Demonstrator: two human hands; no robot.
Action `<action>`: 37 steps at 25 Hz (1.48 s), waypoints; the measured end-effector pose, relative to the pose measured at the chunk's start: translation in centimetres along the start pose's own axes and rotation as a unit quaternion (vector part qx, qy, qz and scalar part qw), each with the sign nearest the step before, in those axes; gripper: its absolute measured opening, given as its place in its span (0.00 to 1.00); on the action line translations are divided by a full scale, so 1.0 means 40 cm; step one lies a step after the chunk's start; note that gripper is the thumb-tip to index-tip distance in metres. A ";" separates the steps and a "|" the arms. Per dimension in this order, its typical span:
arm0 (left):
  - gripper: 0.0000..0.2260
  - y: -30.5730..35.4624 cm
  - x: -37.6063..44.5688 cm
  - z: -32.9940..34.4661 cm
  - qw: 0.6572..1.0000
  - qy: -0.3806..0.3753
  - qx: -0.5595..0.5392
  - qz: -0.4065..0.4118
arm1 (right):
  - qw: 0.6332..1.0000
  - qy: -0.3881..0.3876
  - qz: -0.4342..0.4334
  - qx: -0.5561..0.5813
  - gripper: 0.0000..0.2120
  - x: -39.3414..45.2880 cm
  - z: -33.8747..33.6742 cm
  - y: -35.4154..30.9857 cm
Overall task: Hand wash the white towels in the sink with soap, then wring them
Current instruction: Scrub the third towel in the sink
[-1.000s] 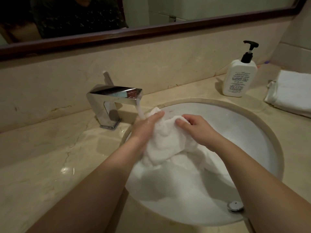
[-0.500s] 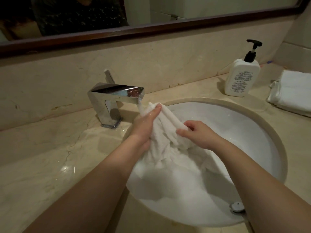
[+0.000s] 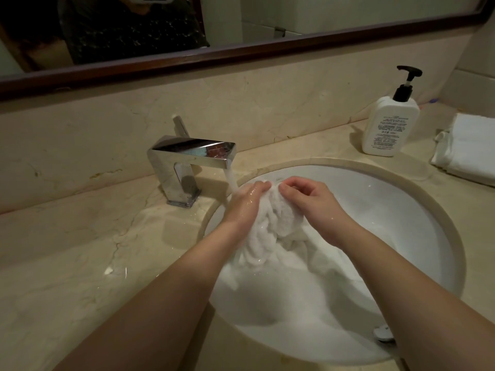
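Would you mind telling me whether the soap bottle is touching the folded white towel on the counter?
Apart: the head view shows bare counter between the soap bottle and folded towel.

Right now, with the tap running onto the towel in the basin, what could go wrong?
1. The faucet stream lands on the left hand near the sink rim, so water may splash onto the counter.
2. The wet towel fills the bowl and may cover the drain, so water could rise.

Head camera looks steeply down, close over the sink [image 3: 428,210].
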State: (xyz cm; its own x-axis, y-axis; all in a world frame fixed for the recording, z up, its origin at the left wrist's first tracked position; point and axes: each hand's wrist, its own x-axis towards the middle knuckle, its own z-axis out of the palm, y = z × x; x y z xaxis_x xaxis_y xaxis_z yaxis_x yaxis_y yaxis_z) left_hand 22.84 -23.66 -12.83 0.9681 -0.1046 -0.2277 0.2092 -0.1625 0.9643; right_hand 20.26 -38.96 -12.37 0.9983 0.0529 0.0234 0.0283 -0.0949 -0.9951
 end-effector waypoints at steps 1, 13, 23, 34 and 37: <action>0.23 -0.002 -0.001 -0.002 0.999 -0.031 0.008 0.012 | 1.000 0.011 -0.007 0.018 0.08 -0.001 0.003 -0.003; 0.41 -0.003 0.020 0.005 0.996 -0.024 0.004 0.085 | 0.997 0.002 0.045 -0.057 0.17 0.001 -0.053 0.002; 0.13 -0.039 0.027 -0.018 0.983 -0.108 0.143 -0.045 | 0.986 0.161 0.038 0.015 0.12 0.012 -0.095 0.011; 0.06 -0.006 0.017 0.007 0.997 -0.038 -0.025 0.061 | 0.995 -0.003 0.076 -0.066 0.15 -0.008 -0.064 0.008; 0.18 -0.035 0.020 -0.013 0.966 -0.137 0.218 -0.029 | 0.993 0.110 0.048 -0.016 0.21 0.001 -0.071 0.006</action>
State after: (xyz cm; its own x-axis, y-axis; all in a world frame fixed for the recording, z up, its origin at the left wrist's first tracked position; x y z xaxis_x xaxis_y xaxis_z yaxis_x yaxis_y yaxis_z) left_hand 23.40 -23.00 -14.30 0.8710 -0.3285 -0.3653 0.1268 -0.5681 0.8132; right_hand 20.43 -41.81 -12.34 0.9834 -0.1751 -0.0469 -0.0688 -0.1209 -0.9903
